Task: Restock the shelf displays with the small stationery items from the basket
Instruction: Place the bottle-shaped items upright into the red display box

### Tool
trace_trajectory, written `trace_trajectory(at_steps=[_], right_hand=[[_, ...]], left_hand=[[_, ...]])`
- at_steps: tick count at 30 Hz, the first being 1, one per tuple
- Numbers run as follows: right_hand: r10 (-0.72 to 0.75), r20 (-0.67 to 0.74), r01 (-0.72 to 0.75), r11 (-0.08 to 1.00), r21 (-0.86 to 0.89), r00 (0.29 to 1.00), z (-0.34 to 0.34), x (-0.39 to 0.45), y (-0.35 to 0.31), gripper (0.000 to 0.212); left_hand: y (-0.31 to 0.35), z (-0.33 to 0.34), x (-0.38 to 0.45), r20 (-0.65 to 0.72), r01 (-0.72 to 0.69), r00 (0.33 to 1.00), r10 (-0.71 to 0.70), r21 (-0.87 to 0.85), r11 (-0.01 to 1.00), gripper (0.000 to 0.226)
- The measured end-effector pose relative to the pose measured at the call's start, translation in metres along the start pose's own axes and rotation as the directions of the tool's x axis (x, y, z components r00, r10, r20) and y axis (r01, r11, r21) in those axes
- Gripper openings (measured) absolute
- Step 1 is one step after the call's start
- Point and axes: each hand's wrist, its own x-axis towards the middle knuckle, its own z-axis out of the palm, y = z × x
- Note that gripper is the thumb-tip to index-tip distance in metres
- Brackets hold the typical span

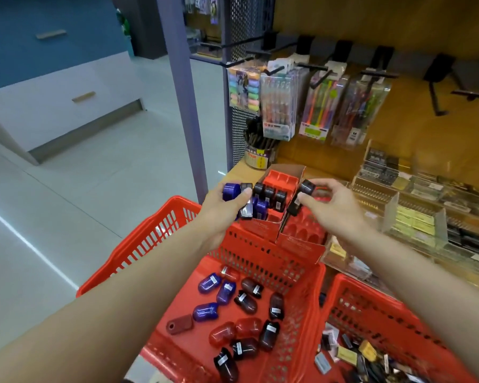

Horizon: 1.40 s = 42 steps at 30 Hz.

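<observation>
A red basket point(260, 261) below me holds several small capsule-shaped sharpeners point(244, 302) in blue, red and dark tones. On the wooden shelf stands a red display tray point(281, 175) in a cardboard box, with several dark and blue sharpeners standing in its slots. My left hand point(224, 205) grips a few sharpeners, blue and dark, at the tray's left edge. My right hand point(332, 205) pinches a dark sharpener point(307, 187) above a second red tray point(302, 230) to the right.
A second red basket point(371, 308) at the lower right holds mixed small erasers. Clear bins of erasers point(415, 217) fill the shelf's right side. Pen packs point(277, 106) hang on hooks above, and a pencil tub point(260, 150) stands behind the tray. Tiled floor lies to the left.
</observation>
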Motion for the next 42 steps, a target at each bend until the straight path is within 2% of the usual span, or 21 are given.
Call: trace_trajectory(at_steps=[2,5,7,12,16,22,26,36,39,42], right_hand=[[-0.141,-0.038,0.133,0.976,-0.170,0.989,0.003,0.032,-0.005,0.028],[-0.222,0.008,0.213,0.923,-0.321,0.975,0.022,0.079,-0.009,0.035],[-0.239,0.065,0.245,0.886,-0.394,0.969,0.043,0.104,-0.007,0.037],[-0.202,0.135,0.243,0.817,-0.524,0.970,0.072,0.136,0.011,0.037],[-0.160,0.080,0.177,0.833,-0.524,0.984,0.076,0.144,0.014,0.038],[-0.142,0.077,0.161,0.810,-0.564,0.987,0.076,0.144,0.011,0.045],[-0.199,0.055,0.195,0.810,-0.553,0.979,0.078,0.139,0.016,0.045],[-0.281,0.147,0.310,0.730,-0.609,0.949,0.074,0.135,0.019,0.048],[-0.296,0.124,0.311,0.751,-0.582,0.947,0.076,0.135,0.023,0.047],[-0.274,0.185,0.331,0.749,-0.574,0.944,0.076,0.136,0.029,0.039]], left_hand=[[0.001,0.004,0.023,-0.041,-0.018,0.999,0.018,0.005,1.000,0.013],[0.001,0.010,0.055,-0.036,0.005,0.999,-0.009,-0.125,0.992,0.021],[-0.002,0.014,0.070,0.008,-0.002,1.000,0.004,-0.176,0.984,0.029],[-0.014,0.018,0.082,0.067,-0.036,0.997,0.042,-0.091,0.995,0.031],[-0.016,0.014,0.078,0.075,-0.049,0.996,0.052,-0.044,0.998,0.032],[-0.012,0.022,0.069,0.088,-0.062,0.994,0.059,0.041,0.997,0.029],[-0.012,0.024,0.067,0.077,-0.054,0.996,0.049,0.060,0.997,0.026],[-0.014,0.024,0.069,0.054,-0.042,0.998,0.041,0.029,0.999,0.026],[-0.014,0.024,0.069,0.052,-0.035,0.998,0.034,0.015,0.999,0.026],[-0.015,0.022,0.070,0.058,-0.037,0.998,0.036,0.014,0.999,0.027]])
